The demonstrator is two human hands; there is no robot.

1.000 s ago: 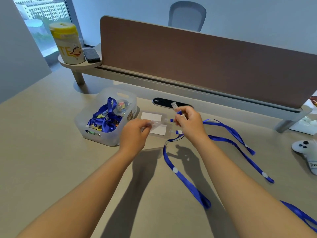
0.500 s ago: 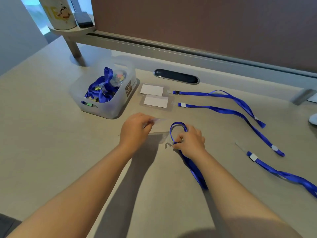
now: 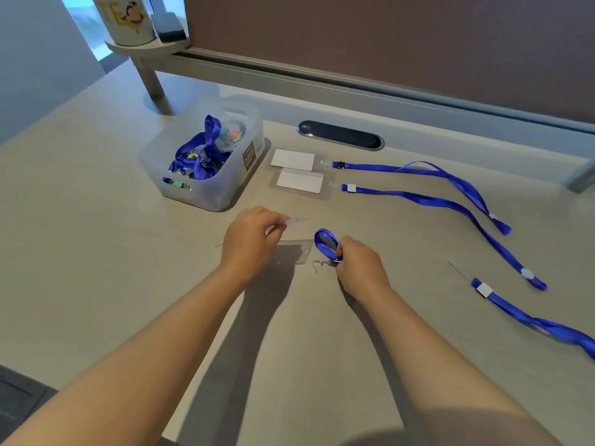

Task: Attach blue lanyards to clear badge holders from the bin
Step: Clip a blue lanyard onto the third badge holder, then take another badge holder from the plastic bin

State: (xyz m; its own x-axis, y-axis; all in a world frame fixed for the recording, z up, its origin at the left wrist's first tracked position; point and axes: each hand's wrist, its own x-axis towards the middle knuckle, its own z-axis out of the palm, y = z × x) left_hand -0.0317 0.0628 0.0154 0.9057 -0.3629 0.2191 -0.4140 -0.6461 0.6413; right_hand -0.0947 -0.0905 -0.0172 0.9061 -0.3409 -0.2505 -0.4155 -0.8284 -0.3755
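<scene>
My left hand (image 3: pixel 249 239) pinches a clear badge holder (image 3: pixel 294 249) just above the desk, with a white card edge showing past its fingers. My right hand (image 3: pixel 360 265) grips the clip end of a blue lanyard (image 3: pixel 325 243), whose loop curls up beside the holder; the clear strap tip sticks out toward the holder. A translucent bin (image 3: pixel 206 159) with blue lanyards and small items stands behind my left hand. Two finished badge holders (image 3: pixel 297 172) with lanyards (image 3: pixel 428 185) lie right of the bin.
One more loose blue lanyard (image 3: pixel 528 317) lies at the right edge. A black oval cable port (image 3: pixel 339 136) is set in the desk behind the badges. A brown divider panel (image 3: pixel 386 43) runs along the back, with a round shelf holding a tin (image 3: pixel 125 17) at the far left.
Both hands came from the badges near the bin back toward me with a holder and a lanyard. Over the last half second they have hardly moved.
</scene>
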